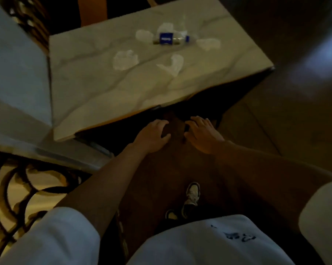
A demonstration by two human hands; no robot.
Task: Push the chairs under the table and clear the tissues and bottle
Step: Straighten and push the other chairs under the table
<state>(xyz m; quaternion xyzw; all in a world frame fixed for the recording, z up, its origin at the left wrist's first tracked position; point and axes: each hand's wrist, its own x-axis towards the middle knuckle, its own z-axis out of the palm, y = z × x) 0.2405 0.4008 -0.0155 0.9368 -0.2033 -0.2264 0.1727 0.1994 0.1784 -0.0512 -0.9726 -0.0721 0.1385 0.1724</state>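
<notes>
A dark chair (177,129) stands at the near edge of the marble-patterned table (104,96), its top rail barely visible in the dim light. My left hand (152,135) and my right hand (203,133) both grip that rail, side by side, fingers curled over it. On the far part of the table lies a clear plastic bottle (171,38) with a blue label, on its side. Several crumpled white tissues lie around it, among them one tissue (125,59) at the left, one tissue (172,65) in the middle and one tissue (208,44) at the right.
A pale panel or wall ledge (18,73) runs along the left of the table. A patterned carpet (27,188) lies at lower left. Dark floor (295,111) spreads to the right. My shoes (192,196) show below the chair. An orange-brown chair back (92,10) stands beyond the table.
</notes>
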